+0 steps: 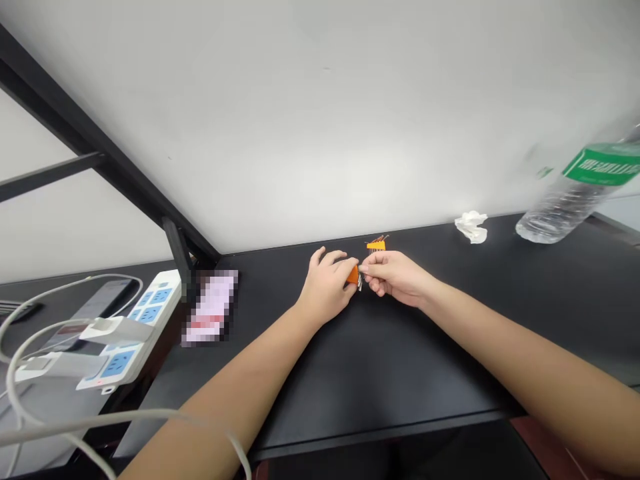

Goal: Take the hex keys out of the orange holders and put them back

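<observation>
My left hand is closed around an orange hex key holder, pinching it between thumb and fingers above the black table. Thin metal hex keys stick out of its right side. The fingertips of my right hand are pinched together right beside this holder, on what looks like the end of a hex key, mostly hidden by the fingers. Just behind my right hand lies a second, yellow-orange hex key holder with several thin keys in it.
On the black table a crumpled tissue and a clear bottle with a green label stand to the right. At left are a blurred-out phone, a white power strip, cables and a black metal frame. A white wall rises behind.
</observation>
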Demonstrator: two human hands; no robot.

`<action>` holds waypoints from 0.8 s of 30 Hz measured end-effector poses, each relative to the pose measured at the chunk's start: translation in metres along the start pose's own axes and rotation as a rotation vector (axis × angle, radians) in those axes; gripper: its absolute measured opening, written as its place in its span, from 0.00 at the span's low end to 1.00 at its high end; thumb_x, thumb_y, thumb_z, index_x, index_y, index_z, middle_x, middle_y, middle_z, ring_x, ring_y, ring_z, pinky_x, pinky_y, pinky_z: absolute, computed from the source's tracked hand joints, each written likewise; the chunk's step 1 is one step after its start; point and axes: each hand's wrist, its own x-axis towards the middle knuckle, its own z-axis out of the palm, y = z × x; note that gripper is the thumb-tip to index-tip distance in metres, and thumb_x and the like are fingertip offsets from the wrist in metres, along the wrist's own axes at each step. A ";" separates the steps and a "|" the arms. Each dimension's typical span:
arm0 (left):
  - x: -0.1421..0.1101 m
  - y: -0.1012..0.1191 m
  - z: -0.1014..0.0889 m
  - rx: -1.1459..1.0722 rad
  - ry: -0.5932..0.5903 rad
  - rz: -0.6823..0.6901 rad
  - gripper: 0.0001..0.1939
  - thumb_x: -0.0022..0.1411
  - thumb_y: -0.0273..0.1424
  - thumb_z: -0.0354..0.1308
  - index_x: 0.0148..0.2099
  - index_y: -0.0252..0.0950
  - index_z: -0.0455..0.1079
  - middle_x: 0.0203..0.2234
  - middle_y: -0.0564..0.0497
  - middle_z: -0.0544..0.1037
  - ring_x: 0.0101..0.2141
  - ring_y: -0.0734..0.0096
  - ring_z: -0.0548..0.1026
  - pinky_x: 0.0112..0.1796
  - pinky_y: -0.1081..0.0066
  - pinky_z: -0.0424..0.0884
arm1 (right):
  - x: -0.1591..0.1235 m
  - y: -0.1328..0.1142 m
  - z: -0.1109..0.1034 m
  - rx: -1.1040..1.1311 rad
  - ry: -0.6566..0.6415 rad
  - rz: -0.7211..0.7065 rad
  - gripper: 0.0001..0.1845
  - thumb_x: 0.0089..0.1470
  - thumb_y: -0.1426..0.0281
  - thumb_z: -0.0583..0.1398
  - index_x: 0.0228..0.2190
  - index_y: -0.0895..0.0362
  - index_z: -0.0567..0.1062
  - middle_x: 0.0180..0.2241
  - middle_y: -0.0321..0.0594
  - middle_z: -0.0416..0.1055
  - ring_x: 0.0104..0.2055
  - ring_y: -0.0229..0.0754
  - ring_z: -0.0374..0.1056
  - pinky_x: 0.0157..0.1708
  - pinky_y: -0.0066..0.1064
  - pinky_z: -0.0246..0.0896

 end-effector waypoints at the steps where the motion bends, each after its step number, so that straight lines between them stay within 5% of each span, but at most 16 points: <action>1: 0.000 0.000 0.001 -0.009 0.000 -0.013 0.18 0.61 0.27 0.59 0.53 0.41 0.71 0.47 0.47 0.82 0.58 0.54 0.72 0.66 0.44 0.51 | 0.001 0.001 0.003 0.040 0.001 -0.002 0.15 0.50 0.64 0.72 0.28 0.59 0.73 0.21 0.35 0.71 0.21 0.32 0.66 0.20 0.22 0.64; 5: 0.000 -0.002 0.000 -0.063 -0.014 -0.053 0.20 0.58 0.27 0.62 0.54 0.40 0.70 0.46 0.47 0.82 0.51 0.57 0.76 0.63 0.49 0.58 | -0.001 0.001 0.004 0.076 -0.044 -0.032 0.15 0.50 0.64 0.72 0.31 0.60 0.77 0.29 0.41 0.77 0.25 0.33 0.71 0.26 0.24 0.70; 8: 0.000 -0.003 -0.001 -0.083 0.001 -0.048 0.20 0.58 0.28 0.63 0.53 0.38 0.70 0.42 0.48 0.82 0.48 0.59 0.77 0.61 0.51 0.61 | -0.002 0.001 0.001 -0.020 -0.088 -0.091 0.15 0.51 0.63 0.71 0.33 0.60 0.76 0.25 0.38 0.76 0.23 0.33 0.69 0.24 0.25 0.68; 13: -0.001 -0.002 0.001 -0.054 0.041 0.010 0.16 0.59 0.28 0.62 0.51 0.39 0.70 0.37 0.49 0.81 0.44 0.59 0.77 0.57 0.52 0.64 | 0.000 0.005 0.006 -0.264 -0.057 -0.255 0.16 0.55 0.59 0.68 0.29 0.56 0.70 0.19 0.30 0.70 0.18 0.32 0.62 0.18 0.24 0.57; 18: -0.001 -0.004 0.003 -0.087 0.077 0.074 0.17 0.60 0.27 0.61 0.52 0.38 0.67 0.40 0.48 0.81 0.45 0.60 0.77 0.58 0.52 0.64 | -0.002 0.007 0.013 -0.517 0.033 -0.360 0.17 0.60 0.59 0.63 0.26 0.55 0.68 0.17 0.28 0.66 0.20 0.34 0.61 0.22 0.27 0.56; 24: -0.003 -0.006 -0.001 -0.116 0.065 0.058 0.21 0.60 0.25 0.61 0.55 0.39 0.66 0.38 0.50 0.80 0.41 0.62 0.77 0.48 0.59 0.71 | -0.004 -0.009 -0.016 -1.008 0.110 -0.581 0.13 0.64 0.66 0.58 0.26 0.55 0.73 0.26 0.35 0.72 0.29 0.38 0.65 0.33 0.31 0.58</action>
